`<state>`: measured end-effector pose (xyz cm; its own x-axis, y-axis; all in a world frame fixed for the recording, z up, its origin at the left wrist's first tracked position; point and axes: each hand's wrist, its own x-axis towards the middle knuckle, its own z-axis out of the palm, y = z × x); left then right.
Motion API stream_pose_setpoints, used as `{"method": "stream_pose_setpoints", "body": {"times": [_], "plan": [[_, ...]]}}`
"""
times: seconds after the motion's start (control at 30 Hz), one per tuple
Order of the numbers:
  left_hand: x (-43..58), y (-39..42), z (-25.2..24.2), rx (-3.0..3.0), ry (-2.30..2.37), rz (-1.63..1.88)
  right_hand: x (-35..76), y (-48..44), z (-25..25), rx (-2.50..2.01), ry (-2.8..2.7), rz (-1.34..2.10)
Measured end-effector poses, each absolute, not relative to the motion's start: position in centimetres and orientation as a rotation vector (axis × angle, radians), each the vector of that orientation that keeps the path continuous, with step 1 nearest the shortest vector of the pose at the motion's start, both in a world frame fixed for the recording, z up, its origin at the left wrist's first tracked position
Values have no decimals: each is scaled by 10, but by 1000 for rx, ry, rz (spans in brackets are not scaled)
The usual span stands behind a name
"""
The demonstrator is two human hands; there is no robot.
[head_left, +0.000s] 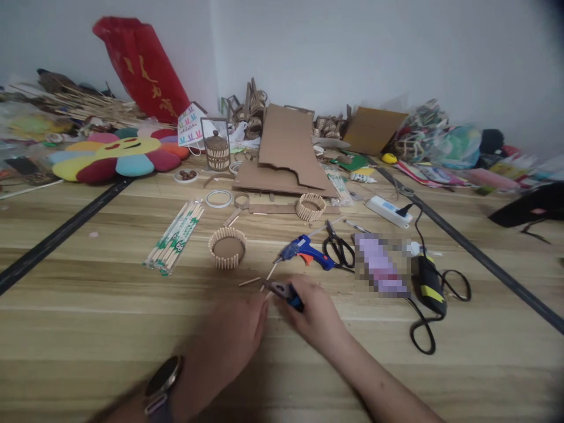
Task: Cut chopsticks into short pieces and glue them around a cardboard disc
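Note:
My right hand (315, 308) is closed round a pair of pliers (284, 291) with dark jaws and blue on the handle. The jaws meet a thin wooden stick (272, 271). My left hand (238, 323), with a watch on its wrist, pinches the lower end of that stick; its fingertips are partly hidden. A short cut piece of stick (249, 282) lies just beyond my left hand. Farther off stands a small round basket (227, 249) walled with short sticks on a cardboard base. A blue hot glue gun (304, 251) lies beyond my right hand.
Wrapped chopsticks (174, 238) lie at left. Black scissors (338, 244), a blurred purple object (379, 264), a power strip (388, 211) and a corded black-and-yellow device (430, 285) are on the right. Behind are a stick ring (311, 207), cardboard sheets (288, 144) and a flower cushion (127, 154).

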<state>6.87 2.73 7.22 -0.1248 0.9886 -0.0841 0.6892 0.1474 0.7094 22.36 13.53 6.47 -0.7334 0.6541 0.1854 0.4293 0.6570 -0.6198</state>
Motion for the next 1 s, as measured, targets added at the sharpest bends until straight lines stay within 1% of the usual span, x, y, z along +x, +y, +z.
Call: {"method": "stream_pose_setpoints", "body": {"times": [0.03,0.1,0.17,0.2,0.3,0.37,0.53,0.7,0.83,0.93,1.0], "plan": [[65,28,75,1586,1813,695,227,140,69,-837,-2437,970],[57,29,79,1453,1518,732,234,150,79,-799,-2350,1343],[52,31,80,1216,1205,812,240,156,87,-771,-2267,1623],[50,32,80,1103,1133,869,241,157,89,-761,-2228,1721],[53,37,74,938,1264,990,240,152,92,-712,-2175,1871],[57,40,70,964,1352,1000,236,144,91,-666,-2195,1833],[64,41,65,1096,1320,944,227,128,81,-745,-2211,1731],[63,38,69,1036,1209,874,224,129,73,-949,-2247,1379],[59,38,69,1050,1196,853,223,134,72,-980,-2235,1342],[54,38,71,1165,1320,850,224,135,71,-927,-2228,1321],[49,38,72,1282,1545,841,225,136,70,-919,-2221,1288]]}}
